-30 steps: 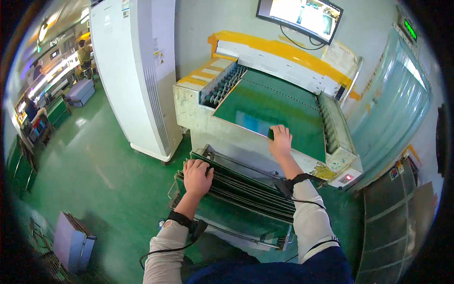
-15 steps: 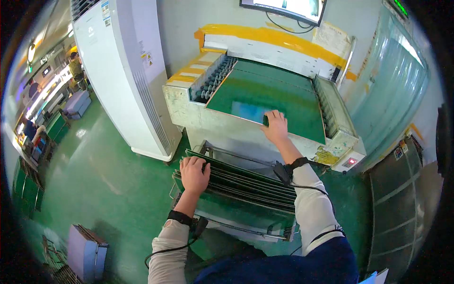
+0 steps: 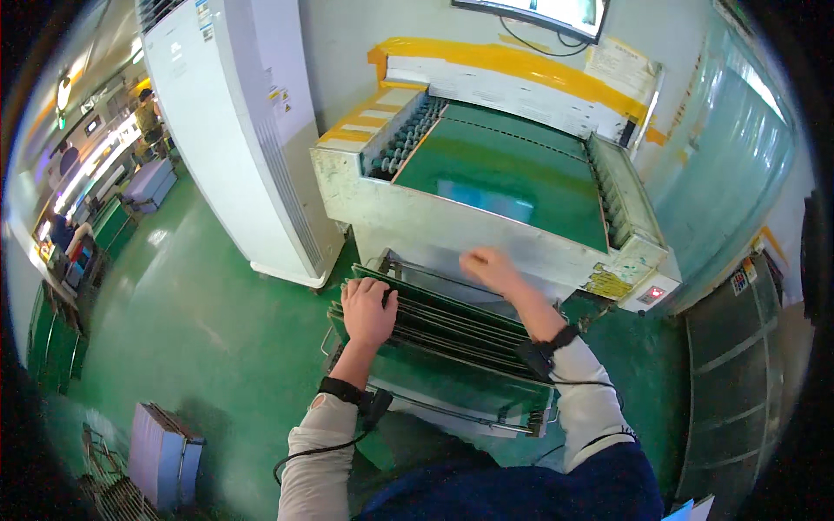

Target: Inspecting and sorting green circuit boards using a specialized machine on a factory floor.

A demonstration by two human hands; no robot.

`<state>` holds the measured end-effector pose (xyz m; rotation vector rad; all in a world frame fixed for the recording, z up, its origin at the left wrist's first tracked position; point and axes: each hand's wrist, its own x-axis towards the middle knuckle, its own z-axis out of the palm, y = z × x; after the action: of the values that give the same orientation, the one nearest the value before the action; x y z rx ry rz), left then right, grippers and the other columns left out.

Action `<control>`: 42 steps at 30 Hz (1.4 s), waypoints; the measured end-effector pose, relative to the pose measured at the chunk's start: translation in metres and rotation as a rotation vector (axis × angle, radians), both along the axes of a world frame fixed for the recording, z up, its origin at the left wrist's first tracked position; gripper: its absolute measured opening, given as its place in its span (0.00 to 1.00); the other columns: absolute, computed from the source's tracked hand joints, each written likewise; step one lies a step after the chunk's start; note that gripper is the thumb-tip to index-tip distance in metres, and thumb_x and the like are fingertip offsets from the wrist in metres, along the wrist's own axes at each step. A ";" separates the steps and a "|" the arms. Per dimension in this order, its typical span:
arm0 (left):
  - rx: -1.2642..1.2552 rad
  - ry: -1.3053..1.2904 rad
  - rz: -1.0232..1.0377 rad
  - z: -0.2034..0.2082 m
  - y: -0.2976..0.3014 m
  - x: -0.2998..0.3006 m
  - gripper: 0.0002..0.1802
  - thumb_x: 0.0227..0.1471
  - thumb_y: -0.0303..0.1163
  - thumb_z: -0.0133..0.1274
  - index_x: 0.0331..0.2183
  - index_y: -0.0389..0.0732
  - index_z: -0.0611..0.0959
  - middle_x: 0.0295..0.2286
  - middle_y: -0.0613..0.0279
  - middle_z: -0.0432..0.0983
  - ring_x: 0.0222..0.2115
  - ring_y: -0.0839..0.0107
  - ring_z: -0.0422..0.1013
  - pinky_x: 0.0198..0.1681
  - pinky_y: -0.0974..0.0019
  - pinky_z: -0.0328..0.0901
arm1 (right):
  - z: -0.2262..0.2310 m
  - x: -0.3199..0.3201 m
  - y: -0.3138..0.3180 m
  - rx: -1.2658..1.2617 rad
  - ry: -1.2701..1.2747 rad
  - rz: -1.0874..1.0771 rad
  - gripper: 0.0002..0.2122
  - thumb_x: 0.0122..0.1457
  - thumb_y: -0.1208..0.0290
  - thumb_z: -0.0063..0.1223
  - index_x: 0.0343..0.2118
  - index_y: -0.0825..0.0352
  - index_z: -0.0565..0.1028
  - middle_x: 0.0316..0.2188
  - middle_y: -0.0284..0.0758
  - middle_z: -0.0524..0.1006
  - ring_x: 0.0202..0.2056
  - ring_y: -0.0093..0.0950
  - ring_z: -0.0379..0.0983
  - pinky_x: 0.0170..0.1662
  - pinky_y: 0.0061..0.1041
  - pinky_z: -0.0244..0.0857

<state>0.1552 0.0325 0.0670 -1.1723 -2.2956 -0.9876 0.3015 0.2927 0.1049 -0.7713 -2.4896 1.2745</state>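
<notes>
My left hand (image 3: 368, 310) rests at the left end of a row of thin green panels (image 3: 452, 326), its fingers curled over their upper edges. The panels stand on edge in a metal rack (image 3: 465, 419) in front of me. My right hand (image 3: 493, 269) hangs above the rack's far side, in front of the machine. Motion blurs its fingers; nothing can be made out in them. Beyond it, a large glossy green board (image 3: 512, 174) lies flat on the roller machine (image 3: 417, 195), its near edge at the machine's front lip.
A tall white air conditioner (image 3: 239, 130) stands left of the machine. On the right are a translucent curtain (image 3: 708, 165) and a dark panelled piece (image 3: 734, 382). A screen (image 3: 539, 13) hangs above. Purple boxes (image 3: 161, 451) stand on the green floor; people work far left.
My right hand has left the flat board's near edge and come down toward me, above the rack. My left hand stays on the panels. The view has shifted slightly.
</notes>
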 end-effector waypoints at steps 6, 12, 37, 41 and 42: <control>0.000 0.040 0.010 -0.004 0.003 -0.002 0.10 0.48 0.38 0.64 0.32 0.44 0.86 0.36 0.60 0.79 0.45 0.53 0.71 0.51 0.49 0.63 | -0.035 0.033 -0.036 0.196 -0.366 0.224 0.31 0.63 0.36 0.49 0.36 0.67 0.82 0.33 0.47 0.82 0.37 0.44 0.79 0.43 0.39 0.70; -0.065 -0.019 0.001 -0.005 -0.005 -0.004 0.11 0.49 0.39 0.62 0.29 0.42 0.85 0.34 0.54 0.79 0.42 0.50 0.72 0.50 0.48 0.66 | -0.037 0.032 -0.056 0.223 -0.251 0.101 0.30 0.62 0.39 0.50 0.36 0.69 0.82 0.37 0.55 0.80 0.42 0.51 0.78 0.46 0.43 0.69; -0.012 -0.116 -0.017 0.003 0.000 0.011 0.15 0.52 0.36 0.59 0.43 0.42 0.82 0.44 0.58 0.74 0.50 0.56 0.66 0.58 0.51 0.59 | -0.056 0.025 0.000 -0.030 -0.267 -0.074 0.31 0.59 0.42 0.59 0.29 0.76 0.80 0.27 0.35 0.78 0.33 0.26 0.70 0.41 0.36 0.66; -0.019 -0.062 0.023 -0.002 -0.006 0.008 0.21 0.54 0.35 0.57 0.51 0.44 0.81 0.52 0.59 0.72 0.54 0.58 0.65 0.60 0.52 0.58 | -0.034 0.018 -0.019 -0.122 -0.295 -0.017 0.30 0.59 0.42 0.60 0.32 0.76 0.80 0.29 0.39 0.80 0.34 0.29 0.73 0.41 0.37 0.66; -0.042 -0.070 0.008 0.000 -0.007 0.008 0.21 0.55 0.35 0.57 0.51 0.44 0.81 0.52 0.60 0.73 0.53 0.58 0.65 0.60 0.52 0.58 | -0.029 0.019 -0.021 -0.117 -0.306 -0.026 0.30 0.59 0.43 0.60 0.32 0.77 0.80 0.29 0.40 0.80 0.34 0.30 0.73 0.41 0.37 0.66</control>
<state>0.1629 0.0256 0.0672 -1.1617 -2.3851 -0.9968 0.3204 0.2716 0.0757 -1.0982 -2.6430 1.3954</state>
